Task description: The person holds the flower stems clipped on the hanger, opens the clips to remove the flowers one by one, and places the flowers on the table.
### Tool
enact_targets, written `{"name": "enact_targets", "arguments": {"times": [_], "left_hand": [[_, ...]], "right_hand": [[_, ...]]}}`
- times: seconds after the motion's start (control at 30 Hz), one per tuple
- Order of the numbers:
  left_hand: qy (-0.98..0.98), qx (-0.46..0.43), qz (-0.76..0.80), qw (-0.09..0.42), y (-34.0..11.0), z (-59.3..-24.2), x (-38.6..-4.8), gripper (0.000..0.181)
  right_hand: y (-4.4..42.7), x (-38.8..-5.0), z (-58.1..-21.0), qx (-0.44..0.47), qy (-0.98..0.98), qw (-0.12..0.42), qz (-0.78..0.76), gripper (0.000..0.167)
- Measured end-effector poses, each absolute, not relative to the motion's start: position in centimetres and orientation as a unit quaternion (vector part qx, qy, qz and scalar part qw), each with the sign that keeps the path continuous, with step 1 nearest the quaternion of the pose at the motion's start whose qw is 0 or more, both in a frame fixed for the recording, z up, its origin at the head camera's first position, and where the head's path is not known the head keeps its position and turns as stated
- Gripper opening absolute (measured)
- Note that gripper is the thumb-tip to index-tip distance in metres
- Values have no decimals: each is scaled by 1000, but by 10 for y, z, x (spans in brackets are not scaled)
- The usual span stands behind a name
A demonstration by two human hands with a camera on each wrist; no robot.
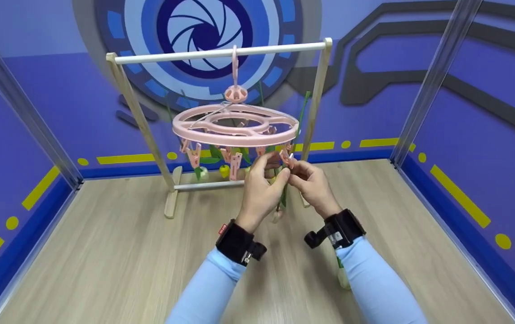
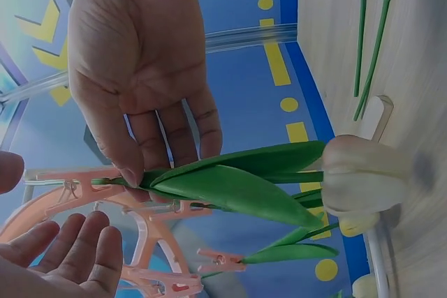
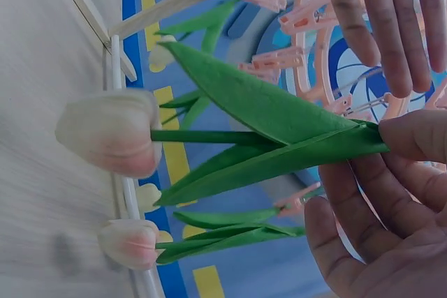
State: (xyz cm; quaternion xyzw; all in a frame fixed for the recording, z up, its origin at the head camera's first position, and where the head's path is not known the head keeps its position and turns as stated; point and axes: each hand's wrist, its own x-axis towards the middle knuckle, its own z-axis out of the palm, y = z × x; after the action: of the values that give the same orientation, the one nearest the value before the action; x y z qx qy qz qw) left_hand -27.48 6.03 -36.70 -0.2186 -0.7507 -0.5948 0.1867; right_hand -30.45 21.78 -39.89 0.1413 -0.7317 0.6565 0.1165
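Note:
My right hand [image 1: 313, 186] [image 2: 140, 54] [image 3: 391, 221] pinches the green stem of a pale pink-white tulip [image 2: 367, 176] [image 3: 112, 132] between thumb and fingers. The flower points down, and the top of its stem runs into a pink clip [image 1: 287, 158] [image 2: 70, 188] at the right side of the round hanger [image 1: 235, 137]. My left hand [image 1: 261, 193] [image 2: 77, 256] [image 3: 394, 26] is beside that clip, its fingers extended and holding nothing visible. Other tulips, yellow [image 1: 224, 171] and white [image 1: 203, 173], hang head down under the hanger.
The hanger hangs by its hook from the white bar [image 1: 176, 56] of a wooden stand [image 1: 138, 112]. Another tulip [image 1: 343, 278] lies on the table [image 1: 118, 252], partly beneath my right forearm. Walls [image 1: 486, 135] enclose the table at the back and sides.

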Motion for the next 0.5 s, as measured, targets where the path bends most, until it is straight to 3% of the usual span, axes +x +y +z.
{"name": "enact_targets", "arguments": {"times": [0.27,0.5], "left_hand": [[-734,-218,-617,182,59,-362,-280,37],[-733,-204,-619,194,52,-361,-282,25]], "right_hand": [[213,-297,-398,177,-760,142,609,14],[209,-289,-395,191,-775,112,592,14]]}}
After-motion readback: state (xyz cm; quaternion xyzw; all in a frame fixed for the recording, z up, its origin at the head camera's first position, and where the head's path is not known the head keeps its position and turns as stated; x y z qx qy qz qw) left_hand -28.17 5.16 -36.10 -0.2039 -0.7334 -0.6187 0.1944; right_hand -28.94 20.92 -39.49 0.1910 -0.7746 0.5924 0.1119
